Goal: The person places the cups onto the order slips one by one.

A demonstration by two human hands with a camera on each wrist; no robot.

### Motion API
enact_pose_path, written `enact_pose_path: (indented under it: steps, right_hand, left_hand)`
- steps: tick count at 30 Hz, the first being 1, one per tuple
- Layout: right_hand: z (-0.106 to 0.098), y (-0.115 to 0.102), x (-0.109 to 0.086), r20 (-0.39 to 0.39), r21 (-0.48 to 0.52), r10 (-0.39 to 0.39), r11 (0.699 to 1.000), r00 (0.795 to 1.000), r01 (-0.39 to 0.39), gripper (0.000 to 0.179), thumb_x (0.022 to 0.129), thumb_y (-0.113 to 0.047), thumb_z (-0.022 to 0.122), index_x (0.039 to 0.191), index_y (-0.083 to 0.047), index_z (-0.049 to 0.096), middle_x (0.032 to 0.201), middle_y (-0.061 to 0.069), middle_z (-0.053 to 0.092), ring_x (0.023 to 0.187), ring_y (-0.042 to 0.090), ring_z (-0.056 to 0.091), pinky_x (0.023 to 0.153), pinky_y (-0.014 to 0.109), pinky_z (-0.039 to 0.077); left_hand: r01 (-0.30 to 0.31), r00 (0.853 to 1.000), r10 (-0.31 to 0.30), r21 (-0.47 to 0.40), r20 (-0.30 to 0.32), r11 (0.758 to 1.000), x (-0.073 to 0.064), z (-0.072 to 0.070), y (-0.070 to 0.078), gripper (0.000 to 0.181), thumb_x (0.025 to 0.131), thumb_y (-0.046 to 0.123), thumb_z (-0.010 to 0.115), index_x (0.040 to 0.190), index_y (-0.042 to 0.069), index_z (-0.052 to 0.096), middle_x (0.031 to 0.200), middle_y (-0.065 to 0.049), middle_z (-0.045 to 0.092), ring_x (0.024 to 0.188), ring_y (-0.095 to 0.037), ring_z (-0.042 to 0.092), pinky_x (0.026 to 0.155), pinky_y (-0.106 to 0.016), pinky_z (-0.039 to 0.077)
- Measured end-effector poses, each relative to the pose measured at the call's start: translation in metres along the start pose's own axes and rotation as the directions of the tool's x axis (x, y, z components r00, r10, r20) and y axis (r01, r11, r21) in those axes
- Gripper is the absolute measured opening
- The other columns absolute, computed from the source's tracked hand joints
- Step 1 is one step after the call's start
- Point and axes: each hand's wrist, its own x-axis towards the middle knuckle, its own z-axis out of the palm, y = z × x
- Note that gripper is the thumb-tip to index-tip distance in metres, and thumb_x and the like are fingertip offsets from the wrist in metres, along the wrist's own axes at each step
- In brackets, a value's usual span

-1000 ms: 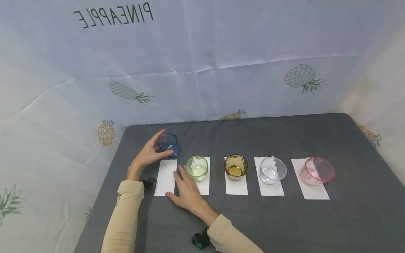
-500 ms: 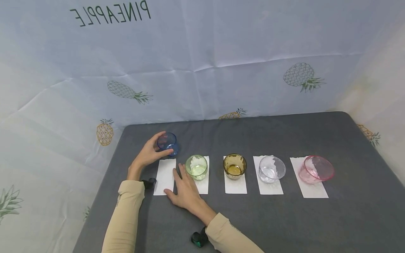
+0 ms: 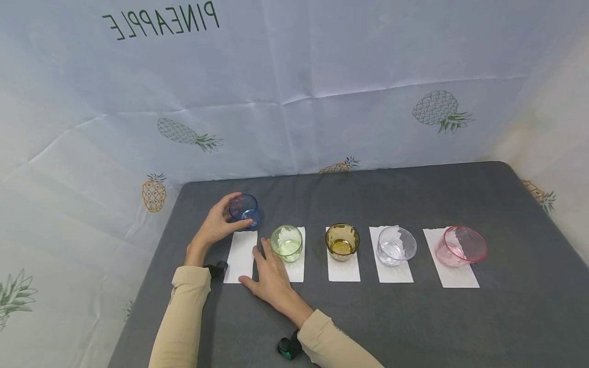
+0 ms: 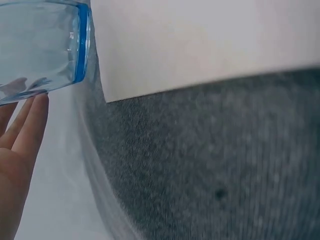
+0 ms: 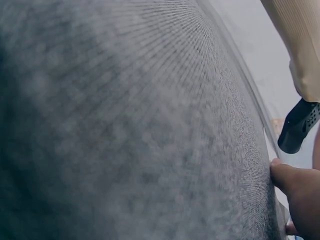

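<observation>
At the table's back left, my left hand [image 3: 216,223] grips a blue glass [image 3: 244,208], thumb on its near side and fingers round its left and far sides. In the left wrist view, fingertips touch the wall of this blue glass [image 4: 40,47]. A white paper strip [image 3: 240,257] lies just in front of it. My right hand [image 3: 270,276] is spread palm down, its thumb at that strip's right edge and its fingertips beside a green glass [image 3: 287,245], which stands on another paper strip [image 3: 295,272]. The right wrist view shows part of my right hand [image 5: 297,187] at its edge.
Further right, an amber glass [image 3: 342,243], a clear glass [image 3: 395,246] and a pink glass [image 3: 460,248] each stand on a white paper strip along the grey table [image 3: 414,327]. A curtain printed with pineapples [image 3: 248,66] hangs behind the table's back edge.
Both hands and all the glasses keep their places. Only the head view shifts very slightly.
</observation>
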Motion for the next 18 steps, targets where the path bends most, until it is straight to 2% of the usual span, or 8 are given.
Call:
enact_pose_path:
  steps: [6,12,18]
  right_hand:
    - [0.000,-0.001,-0.001,-0.018,0.005,0.001,1.000,1.000,-0.001,0.077,0.086,-0.046,0.081,0.143,0.001,0.057,0.158,0.024,0.042,0.145,0.038,0.047,0.115,0.047,0.046]
    - [0.000,-0.001,0.000,-0.010,-0.003,0.003,1.000,1.000,-0.003,0.079,0.087,-0.046,0.080,0.145,0.001,0.055,0.158,0.023,0.042,0.145,0.038,0.048,0.114,0.048,0.047]
    - [0.000,0.000,-0.001,-0.009,-0.016,0.003,1.000,1.000,-0.003,0.079,0.086,-0.048,0.080,0.144,0.001,0.055,0.158,0.024,0.043,0.144,0.038,0.048,0.113,0.048,0.048]
  left_hand:
    - [0.009,1.000,-0.009,0.005,-0.017,1.000,-0.008,-0.003,0.006,0.088,0.085,0.022,0.085,0.157,0.007,0.036,0.153,-0.018,0.048,0.140,-0.042,0.049,0.116,-0.065,0.038]
    - [0.014,1.000,-0.014,-0.021,-0.006,1.000,-0.014,-0.005,0.010,0.088,0.086,0.022,0.085,0.157,0.009,0.036,0.156,-0.017,0.046,0.145,-0.041,0.044,0.120,-0.066,0.032]
    - [-0.007,1.000,0.007,-0.006,-0.007,1.000,-0.019,-0.009,0.012,0.083,0.088,0.021,0.083,0.157,0.011,0.037,0.159,-0.017,0.043,0.149,-0.043,0.038,0.118,-0.066,0.034]
